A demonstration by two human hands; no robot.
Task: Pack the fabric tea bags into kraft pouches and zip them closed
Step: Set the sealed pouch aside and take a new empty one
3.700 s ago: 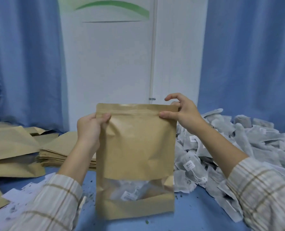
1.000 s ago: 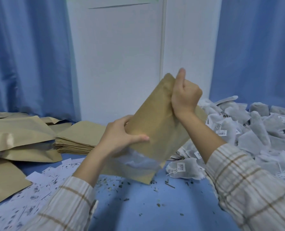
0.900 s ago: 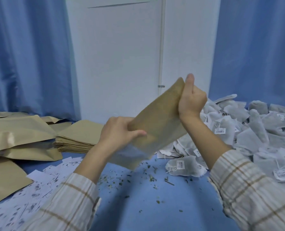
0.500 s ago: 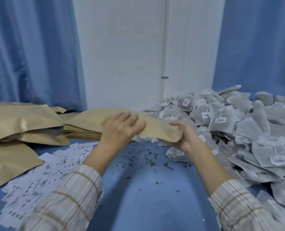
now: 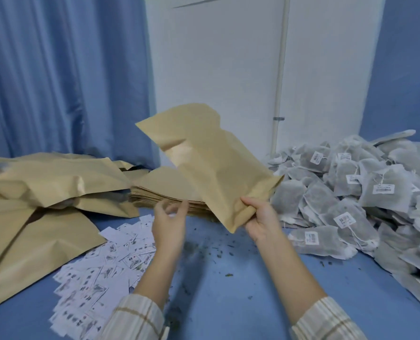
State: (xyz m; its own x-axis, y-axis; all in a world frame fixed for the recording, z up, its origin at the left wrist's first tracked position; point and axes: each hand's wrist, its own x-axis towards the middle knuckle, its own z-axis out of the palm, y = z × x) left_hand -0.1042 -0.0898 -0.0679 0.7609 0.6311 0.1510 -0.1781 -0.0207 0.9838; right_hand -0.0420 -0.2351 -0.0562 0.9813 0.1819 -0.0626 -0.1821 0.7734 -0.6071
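A flat, creased tan kraft paper pouch point(image 5: 211, 163) is held above the blue worktop point(image 5: 241, 285), tilted up and to the left. Its lower right corner is gripped by the right hand point(image 5: 260, 217), fingers curled round the paper. The left hand point(image 5: 169, 224) is held just beside the pouch, fingers loosely spread, nothing gripped.

A neat stack of flat kraft pouches point(image 5: 164, 192) is seen behind the hands. Puffed, crinkled, filled kraft pouches point(image 5: 44, 190) are heaped at the left. A large mound of grey mesh fabric tea bags point(image 5: 356, 197), each with a string and a white printed tag, is piled at the right. Small white printed paper labels point(image 5: 101, 276) are scattered at lower left. Dark leaf crumbs point(image 5: 216, 251) are strewn over the matte worktop.

Pleated blue curtains point(image 5: 56, 77) and a white panelled wall point(image 5: 228, 69) are seen behind. Striped beige sleeves point(image 5: 135, 320) are worn.
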